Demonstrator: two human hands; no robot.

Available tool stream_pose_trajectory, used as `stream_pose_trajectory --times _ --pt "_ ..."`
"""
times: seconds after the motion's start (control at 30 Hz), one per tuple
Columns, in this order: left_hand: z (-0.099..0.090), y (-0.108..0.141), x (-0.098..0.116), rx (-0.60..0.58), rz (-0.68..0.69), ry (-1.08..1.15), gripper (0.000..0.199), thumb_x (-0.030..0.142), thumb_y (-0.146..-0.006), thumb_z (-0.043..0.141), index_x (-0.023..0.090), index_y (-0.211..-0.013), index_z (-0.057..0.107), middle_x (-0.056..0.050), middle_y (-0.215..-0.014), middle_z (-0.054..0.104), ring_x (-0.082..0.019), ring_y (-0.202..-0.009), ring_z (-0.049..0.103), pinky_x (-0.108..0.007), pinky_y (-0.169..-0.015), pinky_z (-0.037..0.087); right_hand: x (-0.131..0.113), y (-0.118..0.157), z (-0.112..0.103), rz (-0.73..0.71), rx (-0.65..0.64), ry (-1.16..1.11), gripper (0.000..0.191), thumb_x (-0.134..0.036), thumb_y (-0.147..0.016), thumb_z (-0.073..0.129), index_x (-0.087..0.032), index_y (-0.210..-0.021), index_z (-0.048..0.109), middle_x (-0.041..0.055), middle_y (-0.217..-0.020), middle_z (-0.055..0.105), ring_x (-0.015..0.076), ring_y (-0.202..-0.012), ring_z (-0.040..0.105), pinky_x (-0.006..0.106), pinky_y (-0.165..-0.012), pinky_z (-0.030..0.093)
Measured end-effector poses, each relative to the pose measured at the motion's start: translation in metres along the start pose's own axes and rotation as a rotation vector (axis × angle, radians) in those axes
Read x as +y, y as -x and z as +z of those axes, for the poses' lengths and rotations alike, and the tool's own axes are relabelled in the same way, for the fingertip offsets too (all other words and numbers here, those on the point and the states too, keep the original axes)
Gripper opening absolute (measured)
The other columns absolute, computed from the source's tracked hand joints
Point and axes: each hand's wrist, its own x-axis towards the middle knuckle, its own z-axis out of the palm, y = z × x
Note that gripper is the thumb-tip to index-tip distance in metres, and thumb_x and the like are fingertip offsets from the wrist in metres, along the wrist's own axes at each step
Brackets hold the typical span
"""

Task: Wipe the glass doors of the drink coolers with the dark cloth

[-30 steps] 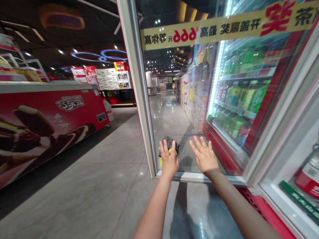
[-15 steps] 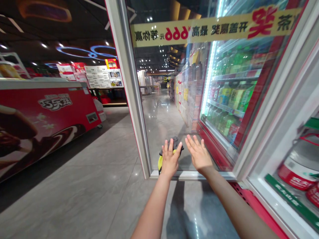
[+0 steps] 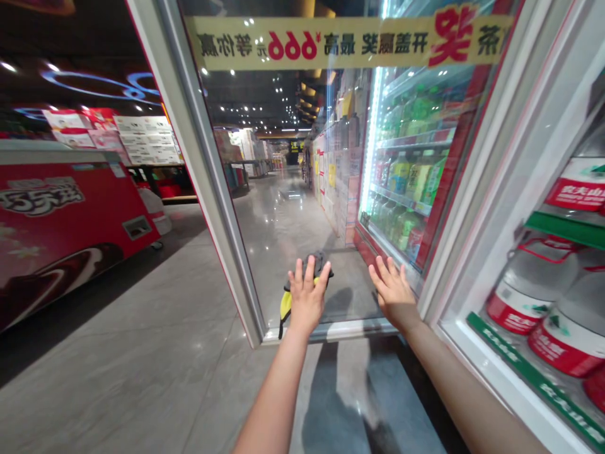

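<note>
My left hand is spread over a grey-and-yellow cloth, which it holds against the low part of a glass door. The cloth shows above the fingers and beside the wrist; the palm hides its middle. To the right, my right hand has its fingers apart and holds nothing. It is by the lower right of the same pane, near the door frame; whether it touches the glass I cannot tell. A yellow strip with reversed lettering crosses the top of the door.
Large water bottles stand on lit shelves with green edges at the right. Through the glass shows a drinks cooler. A red chest freezer is at the left, with stacked white boxes behind it. Grey tile floor lies below.
The view has turned right, bringing more water bottles into sight. My right hand has moved rightward, widening its distance from my left hand. The cloth stays under my left hand.
</note>
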Motion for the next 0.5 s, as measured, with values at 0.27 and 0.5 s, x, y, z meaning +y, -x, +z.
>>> stream_pose_trajectory --times 0.27,0.5 --pt "0.01 -0.001 0.02 0.119 -0.131 -0.021 0.086 -0.002 -0.083 0.054 0.03 -0.16 0.03 -0.011 -0.173 0.007 -0.034 -0.159 -0.005 -0.068 -0.122 0.019 0.014 0.0 0.018 -0.032 -0.106 -0.061 0.09 0.003 -0.081 0.048 -0.03 -0.162 0.029 0.0093 -0.169 0.027 0.0355 -0.156 0.024 0.071 -0.118 0.032" --pt "0.014 -0.02 0.042 -0.085 0.117 -0.015 0.084 -0.004 -0.086 0.049 0.042 -0.155 0.038 -0.001 -0.17 0.027 -0.026 -0.16 0.005 -0.06 -0.126 0.019 0.01 -0.006 0.01 0.022 -0.131 -0.138 0.091 0.009 -0.078 0.044 -0.03 -0.16 0.035 0.0083 -0.167 0.032 0.0318 -0.157 0.022 0.07 -0.121 0.027"
